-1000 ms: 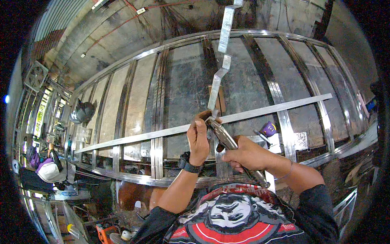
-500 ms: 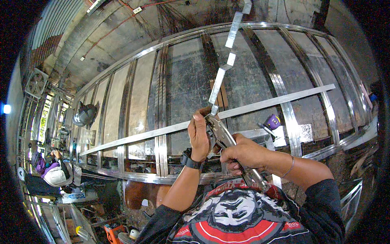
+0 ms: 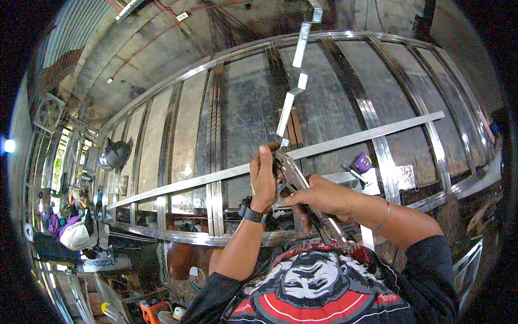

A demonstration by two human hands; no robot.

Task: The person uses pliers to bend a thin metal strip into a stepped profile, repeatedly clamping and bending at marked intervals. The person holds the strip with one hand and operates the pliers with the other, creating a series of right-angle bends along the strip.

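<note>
My left hand (image 3: 263,181), wearing a black watch (image 3: 252,211), is closed at the lower end of a zigzag-bent metal strip (image 3: 288,107). The strip rises from the fingers toward the far side in a line of angled folds. My right hand (image 3: 326,201) grips a silver plier-like hand tool (image 3: 293,171) with long handles. The tool's head lies against my left fingers, at the strip's end; its jaws are partly hidden, so I cannot tell how they meet the strip. Below the hands, the handles point toward my shirt.
A large metal frame (image 3: 216,156) with several crossbars lies under my hands. Across it rests a long flat bar (image 3: 334,144). A purple-and-black tool (image 3: 361,162) sits to the right, a dark helmet-like object (image 3: 114,154) to the left. Another person (image 3: 78,232) works at far left.
The zigzag strip's far end has swung slightly left and up. My right hand has shifted a little on the tool, its fingers sitting looser. My left hand stays nearly in place.
</note>
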